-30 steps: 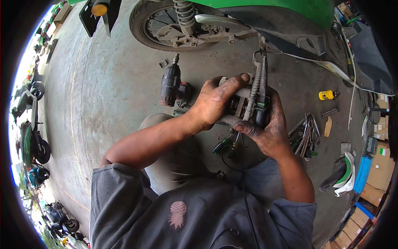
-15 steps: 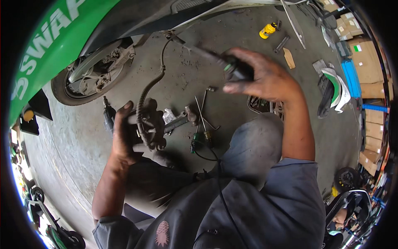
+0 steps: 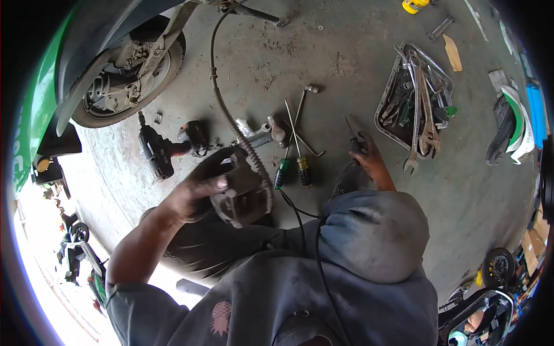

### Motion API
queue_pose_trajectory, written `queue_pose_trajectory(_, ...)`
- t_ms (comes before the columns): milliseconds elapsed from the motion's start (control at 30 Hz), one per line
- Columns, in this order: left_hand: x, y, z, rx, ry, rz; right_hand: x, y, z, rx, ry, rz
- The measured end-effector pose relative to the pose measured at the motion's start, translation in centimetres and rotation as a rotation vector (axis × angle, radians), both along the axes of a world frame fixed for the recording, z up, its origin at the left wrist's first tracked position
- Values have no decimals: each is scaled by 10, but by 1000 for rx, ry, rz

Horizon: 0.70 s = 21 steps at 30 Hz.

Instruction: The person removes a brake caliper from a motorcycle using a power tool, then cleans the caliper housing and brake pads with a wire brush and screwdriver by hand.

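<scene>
My left hand grips a grimy metal brake caliper above my lap, with a ribbed hose running from it up to the motorbike. My right hand, low beside my bent right knee, has its fingers closed round a slim tool with a thin metal shaft; its handle is mostly hidden. Between my hands a green-handled screwdriver, a yellow-and-black screwdriver, an L-shaped wrench and a hammer lie on the floor.
The green motorbike's rear wheel stands at upper left. An impact wrench lies left of the hose. A metal tray of wrenches and a white-green body panel are at right; a yellow bottle is at the top.
Both hands held the caliper and a dark lever part; my right hand lifted that part away, then moved down to the slim tool. My left hand still holds the caliper. The view has turned.
</scene>
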<state>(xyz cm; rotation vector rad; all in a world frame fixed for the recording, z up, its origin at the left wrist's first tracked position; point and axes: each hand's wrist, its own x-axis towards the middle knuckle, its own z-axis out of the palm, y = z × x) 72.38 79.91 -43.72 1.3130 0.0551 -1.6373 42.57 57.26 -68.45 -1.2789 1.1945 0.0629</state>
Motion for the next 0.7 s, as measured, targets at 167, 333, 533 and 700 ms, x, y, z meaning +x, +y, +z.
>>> queue_pose_trajectory(167, -45, -72, -99, 120, -321, -328, -17, -11, -45, -138, -301, -185)
queue_pose_trajectory(333, -91, -143, -217, -11, -878, -372, -21, -9, -20, -482, -197, -95)
queue_pose_trajectory(533, -137, -186, -262, -207, -1319, -446, -38, -9, 3, -248, -36, -319)
queue_pose_trajectory(700, -128, -191, -272, -239, -1000, -125, -40, -4, -7, -489, 42, -230)
